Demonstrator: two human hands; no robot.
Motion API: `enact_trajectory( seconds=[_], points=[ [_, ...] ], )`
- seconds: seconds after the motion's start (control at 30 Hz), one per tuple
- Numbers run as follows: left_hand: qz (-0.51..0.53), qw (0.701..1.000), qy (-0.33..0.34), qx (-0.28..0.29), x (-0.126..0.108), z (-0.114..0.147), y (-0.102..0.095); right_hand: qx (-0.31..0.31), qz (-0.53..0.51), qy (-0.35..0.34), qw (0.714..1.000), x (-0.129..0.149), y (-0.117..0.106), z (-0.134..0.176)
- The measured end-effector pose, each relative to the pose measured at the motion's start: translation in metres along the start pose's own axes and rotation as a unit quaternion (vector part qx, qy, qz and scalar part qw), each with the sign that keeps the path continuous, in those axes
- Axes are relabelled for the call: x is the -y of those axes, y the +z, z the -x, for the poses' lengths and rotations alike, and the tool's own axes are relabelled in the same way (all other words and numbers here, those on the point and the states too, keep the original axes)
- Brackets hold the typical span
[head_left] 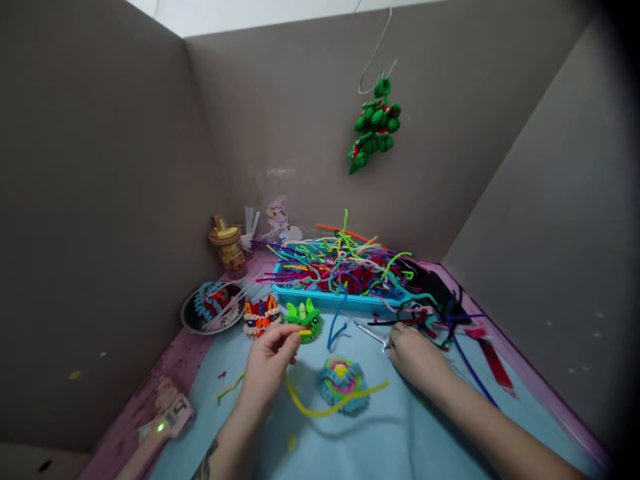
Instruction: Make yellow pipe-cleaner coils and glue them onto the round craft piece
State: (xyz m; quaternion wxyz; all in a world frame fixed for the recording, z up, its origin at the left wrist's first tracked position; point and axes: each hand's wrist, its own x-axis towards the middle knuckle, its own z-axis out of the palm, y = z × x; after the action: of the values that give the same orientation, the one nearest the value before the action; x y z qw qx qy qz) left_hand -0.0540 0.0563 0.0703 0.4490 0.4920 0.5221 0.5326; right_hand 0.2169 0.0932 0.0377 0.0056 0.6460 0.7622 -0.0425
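My left hand [274,353] pinches a yellow pipe cleaner [320,413] between thumb and fingertips. One short end pokes out past the fingers, and the long part curves below toward the right. Beneath that curve, a round blue, pink and green pipe-cleaner piece with a yellow centre [341,373] lies on the blue mat [365,447]. My right hand [413,350] is low over the mat, fingers curled at the handle end of silver scissors [371,333]. The scissors' blades point left; their handles are mostly covered by the hand. Behind my left hand sits a green pipe-cleaner figure [306,317].
A blue tray [330,300] heaped with pipe cleaners stands at the back. Left of it are an orange figure [263,317], a metal bowl [190,320] and a lidded cup [231,250]. A glue gun [165,427] lies front left. A green ornament [377,123] hangs above.
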Motion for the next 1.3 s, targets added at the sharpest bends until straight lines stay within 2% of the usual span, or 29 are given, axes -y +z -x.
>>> enact_trajectory(
  seconds=[0.1, 0.13, 0.2, 0.27, 0.3, 0.33, 0.37, 0.43, 0.47, 0.53, 0.6, 0.7, 0.83, 0.93, 1.0, 1.07, 1.13, 1.17, 1.23, 1.3],
  points=[
    [0.048, 0.998, -0.027, -0.004, -0.002, -0.001, -0.008, -0.031, -0.017, 0.01, 0.999, -0.006, 0.008, 0.0],
    [0.066, 0.997, -0.029, -0.008, -0.003, -0.002, -0.009, -0.059, -0.029, 0.012, 0.998, -0.008, 0.01, 0.001],
    [0.124, 0.992, -0.03, -0.017, -0.005, -0.002, -0.011, -0.154, -0.069, -0.008, 0.986, -0.006, 0.014, 0.006],
    [0.227, 0.973, -0.049, -0.021, -0.008, -0.002, -0.013, -0.259, -0.133, -0.071, 0.954, 0.005, 0.013, 0.016],
    [0.291, 0.954, -0.064, -0.023, -0.009, -0.003, -0.015, -0.292, -0.173, -0.115, 0.933, 0.015, 0.012, 0.023],
    [0.356, 0.931, -0.084, -0.025, -0.011, -0.005, -0.016, -0.299, -0.213, -0.162, 0.916, 0.027, 0.009, 0.031],
    [0.414, 0.904, -0.102, -0.028, -0.012, -0.006, -0.018, -0.274, -0.252, -0.211, 0.904, 0.042, 0.007, 0.039],
    [0.501, 0.855, -0.126, -0.036, -0.013, -0.011, -0.023, -0.158, -0.28, -0.305, 0.896, 0.076, 0.003, 0.055],
    [0.529, 0.838, -0.132, -0.04, -0.012, -0.013, -0.025, -0.107, -0.274, -0.325, 0.899, 0.094, 0.002, 0.062],
    [0.558, 0.818, -0.135, -0.048, -0.01, -0.016, -0.029, -0.023, -0.25, -0.325, 0.912, 0.125, 0.003, 0.069],
    [0.565, 0.812, -0.136, -0.055, -0.006, -0.019, -0.031, 0.048, -0.227, -0.29, 0.928, 0.148, 0.004, 0.069],
    [0.561, 0.813, -0.143, -0.064, 0.003, -0.023, -0.033, 0.132, -0.207, -0.23, 0.942, 0.164, 0.009, 0.062],
    [0.537, 0.828, -0.148, -0.07, 0.011, -0.026, -0.033, 0.155, -0.246, -0.218, 0.932, 0.167, 0.016, 0.057],
    [0.476, 0.864, -0.139, -0.082, 0.007, -0.025, -0.028, 0.18, -0.353, -0.219, 0.892, 0.157, 0.011, 0.052],
    [0.415, 0.901, -0.108, -0.068, -0.006, -0.023, -0.021, 0.182, -0.462, -0.192, 0.846, 0.14, -0.004, 0.042],
    [0.334, 0.941, -0.054, -0.029, -0.026, -0.021, -0.011, 0.107, -0.572, -0.149, 0.8, 0.115, -0.028, 0.026],
    [0.217, 0.976, 0.019, 0.009, -0.051, -0.021, 0.002, 0.011, -0.668, -0.123, 0.733, 0.089, -0.054, 0.009],
    [0.156, 0.986, 0.054, 0.012, -0.063, -0.022, 0.009, -0.056, -0.704, -0.094, 0.701, 0.078, -0.067, 0.002],
    [0.039, 0.991, 0.127, 0.011, -0.083, -0.025, 0.023, -0.131, -0.736, -0.07, 0.661, 0.062, -0.086, -0.006],
    [-0.039, 0.983, 0.181, 0.007, -0.093, -0.031, 0.034, -0.187, -0.737, -0.066, 0.646, 0.055, -0.096, -0.006]
  ],
)
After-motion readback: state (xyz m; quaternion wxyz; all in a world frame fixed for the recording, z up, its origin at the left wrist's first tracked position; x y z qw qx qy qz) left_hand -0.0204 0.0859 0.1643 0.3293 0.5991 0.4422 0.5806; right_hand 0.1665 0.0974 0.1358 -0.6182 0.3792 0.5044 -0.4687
